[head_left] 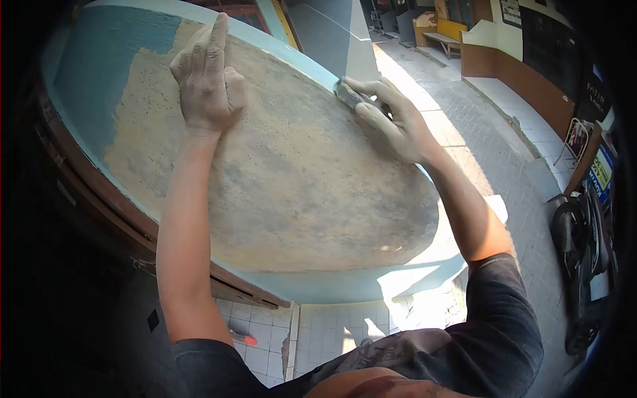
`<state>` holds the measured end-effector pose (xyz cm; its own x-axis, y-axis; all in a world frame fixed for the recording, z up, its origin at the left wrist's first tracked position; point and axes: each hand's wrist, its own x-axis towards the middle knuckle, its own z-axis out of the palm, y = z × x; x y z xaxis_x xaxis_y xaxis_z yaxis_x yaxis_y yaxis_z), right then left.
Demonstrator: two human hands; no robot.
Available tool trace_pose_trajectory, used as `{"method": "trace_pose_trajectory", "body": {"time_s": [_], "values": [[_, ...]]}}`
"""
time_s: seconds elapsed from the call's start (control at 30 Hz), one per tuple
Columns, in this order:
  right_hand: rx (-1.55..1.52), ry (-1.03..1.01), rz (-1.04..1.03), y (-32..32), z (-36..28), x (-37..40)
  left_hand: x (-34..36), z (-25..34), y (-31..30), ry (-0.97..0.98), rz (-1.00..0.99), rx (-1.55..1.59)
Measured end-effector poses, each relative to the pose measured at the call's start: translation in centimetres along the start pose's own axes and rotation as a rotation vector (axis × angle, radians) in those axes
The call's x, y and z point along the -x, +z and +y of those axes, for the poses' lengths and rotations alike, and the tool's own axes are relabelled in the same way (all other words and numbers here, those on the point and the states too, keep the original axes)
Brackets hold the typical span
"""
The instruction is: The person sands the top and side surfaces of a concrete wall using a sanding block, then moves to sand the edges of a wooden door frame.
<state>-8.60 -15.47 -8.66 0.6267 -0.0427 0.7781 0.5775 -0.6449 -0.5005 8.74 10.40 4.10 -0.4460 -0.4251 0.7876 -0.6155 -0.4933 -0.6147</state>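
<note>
In front of me is a wall (318, 172) with a large bare, beige and grey mottled patch inside blue-green paint. My left hand (207, 86), coated in pale dust, rests against the upper left of this patch. Its index finger points up, the other fingers are partly bent, and I see nothing in it. At the wall's upper right edge, my dusty right hand (395, 123) grips a small grey piece of sandpaper (346, 94) between thumb and fingers. The sandpaper touches the light blue edge; its palm side is hidden.
Blue-green paint (126, 73) borders the patch at the left. A brown wooden frame (113, 199) runs along the lower left. Below are white floor tiles (332, 328) and a red-tipped object (247, 339). A paved alley (491, 146), a bench (443, 38) and a parked motorcycle (584, 259) lie to the right.
</note>
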Motion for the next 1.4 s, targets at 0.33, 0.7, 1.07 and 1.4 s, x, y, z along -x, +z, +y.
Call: {"method": "trace_pose_trajectory", "body": {"time_s": [0.33, 0.7, 1.07, 1.4], "values": [[0.051, -0.303, 0.122, 4.3, -1.1, -12.4, 0.0, 0.8, -0.2, -0.004, -0.002, -0.041], [0.029, 0.159, 0.077, -1.7, 5.8, 6.8, -0.3, 0.6, -0.1, -0.030, 0.013, -0.047], [0.033, -0.302, 0.085, 2.6, -1.9, -8.2, 0.4, -0.2, 0.3, -0.118, 0.194, -0.098], [0.159, -0.555, 0.253, 5.1, -3.2, -15.5, -0.1, -0.4, 0.3, -0.102, 0.174, -0.097]]}}
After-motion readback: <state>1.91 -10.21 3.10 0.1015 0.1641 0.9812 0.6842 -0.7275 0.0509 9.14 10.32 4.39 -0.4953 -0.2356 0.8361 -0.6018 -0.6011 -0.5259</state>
